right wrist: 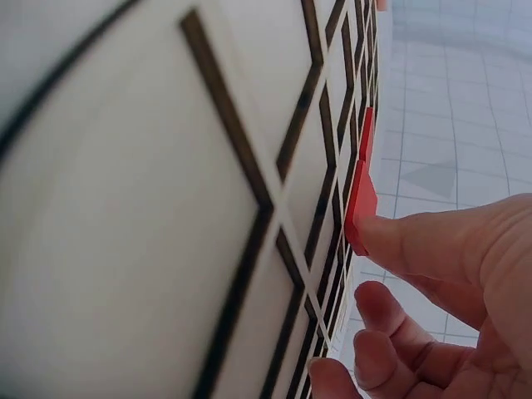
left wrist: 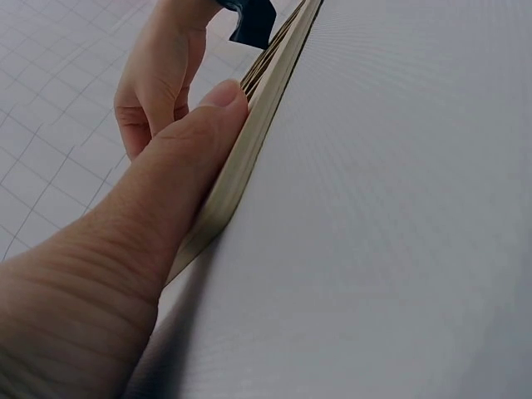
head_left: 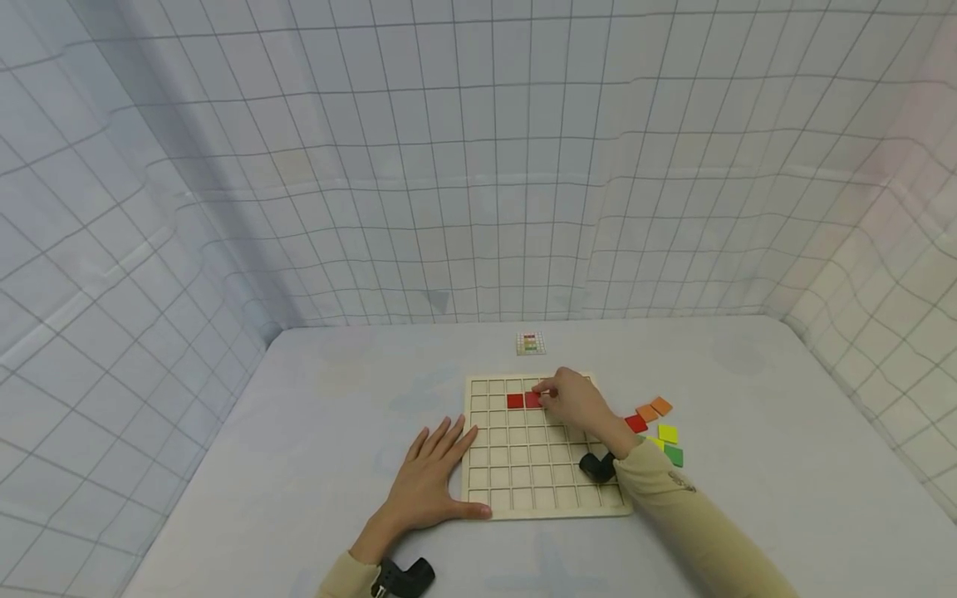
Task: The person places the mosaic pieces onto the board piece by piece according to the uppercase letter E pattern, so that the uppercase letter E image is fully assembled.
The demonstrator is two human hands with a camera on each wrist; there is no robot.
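Small card point(head_left: 530, 343) behind the board point(head_left: 523, 498), its pattern too tiny to read.

- Pale grey table point(head_left: 336, 415), smooth, filling the lower half of the head view.
- White cloth backdrop point(head_left: 449, 166) with a thin grey grid, hanging in loose folds at 9, 12 and 3 o'clock.
- Soft, even light, faintly pink toward 2 o'clock.

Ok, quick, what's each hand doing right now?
Left hand: open, flat on the table, thumb against the board.
Right hand: fingers on a red tile on the board.
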